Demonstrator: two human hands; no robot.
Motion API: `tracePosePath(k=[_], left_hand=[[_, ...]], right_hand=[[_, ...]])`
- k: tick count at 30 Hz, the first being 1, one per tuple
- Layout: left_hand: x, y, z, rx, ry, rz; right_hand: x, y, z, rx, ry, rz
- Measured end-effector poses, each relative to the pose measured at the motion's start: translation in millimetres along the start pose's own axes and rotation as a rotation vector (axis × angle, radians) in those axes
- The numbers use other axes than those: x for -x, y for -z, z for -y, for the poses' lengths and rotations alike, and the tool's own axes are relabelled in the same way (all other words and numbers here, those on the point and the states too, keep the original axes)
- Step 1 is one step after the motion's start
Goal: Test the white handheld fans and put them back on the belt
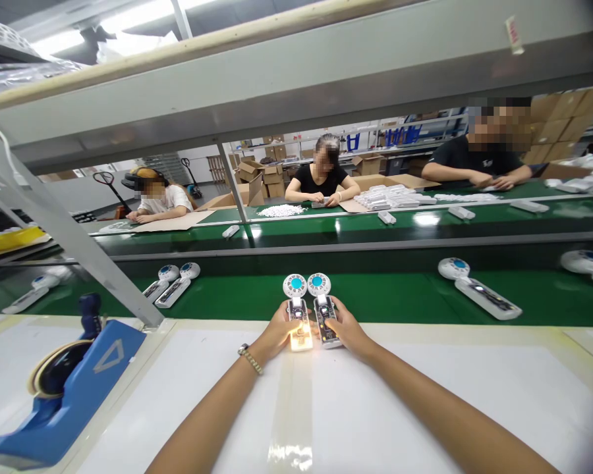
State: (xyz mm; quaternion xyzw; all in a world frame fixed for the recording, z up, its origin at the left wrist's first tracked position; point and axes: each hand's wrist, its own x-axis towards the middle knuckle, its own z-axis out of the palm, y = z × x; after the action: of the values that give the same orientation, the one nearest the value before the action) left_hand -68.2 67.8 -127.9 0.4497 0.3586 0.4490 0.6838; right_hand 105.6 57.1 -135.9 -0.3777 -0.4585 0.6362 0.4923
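My left hand [279, 329] is closed around a white handheld device [300, 334], whose lower body glows warm yellow. In my right hand [346, 327] is a second white device [327, 316], with its dark circuit board showing and a small orange light. Each device has a round head with a blue centre, and the two heads sit side by side, close together. Both devices are held at the border between the green belt [242, 293] and the white worktop [400, 408]. My thumbs rest on their front faces.
Similar devices lie on the belt, two at left [176, 291] and one at right [489, 297]. A blue tape dispenser [84, 395] stands at the left. A slanted metal post [93, 250] rises beside it. Across the line sit several people near white parts.
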Motion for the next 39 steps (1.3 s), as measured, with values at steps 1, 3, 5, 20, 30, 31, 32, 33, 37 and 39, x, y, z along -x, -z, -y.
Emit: tracePosePath(k=[1,3,5,20,30,31,32,33,37,39], left_hand=[[0.2,-0.5,-0.4,0.003,0.002,-0.001],[0.4,-1.5,-1.1,0.007,0.002,-0.004],[0.7,-2.2,-1.8,0.002,0.011,-0.010],[-1.4,0.2,0.8,0.013,0.005,0.004],[-1.6,0.3,0.5,0.006,0.006,0.002],[-1.6,0.3,0.4,0.008,0.004,0.001],[-1.5,0.3,0.4,0.012,-0.001,0.001],[-1.5,0.3,0.4,0.015,-0.004,0.002],[-1.8,1.3,1.5,0.009,-0.006,0.008],[-2.3,2.6,2.5,0.016,-0.013,0.013]], right_hand=[[0.2,-0.3,0.5,0.001,-0.001,0.002],[0.6,-0.6,1.4,0.007,0.004,0.005],[0.8,-0.6,1.9,0.013,0.009,0.003],[-2.2,2.4,-4.3,-0.002,0.041,-0.018],[-2.1,1.9,-2.6,-0.009,0.024,-0.008],[-2.0,2.0,-2.5,-0.005,0.023,-0.011],[-2.0,2.1,-2.6,-0.003,0.023,-0.014],[-2.1,2.2,-2.9,-0.001,0.025,-0.018],[-3.0,3.2,-5.1,0.011,0.039,-0.016],[-3.7,3.9,-6.3,0.019,0.049,-0.004]])
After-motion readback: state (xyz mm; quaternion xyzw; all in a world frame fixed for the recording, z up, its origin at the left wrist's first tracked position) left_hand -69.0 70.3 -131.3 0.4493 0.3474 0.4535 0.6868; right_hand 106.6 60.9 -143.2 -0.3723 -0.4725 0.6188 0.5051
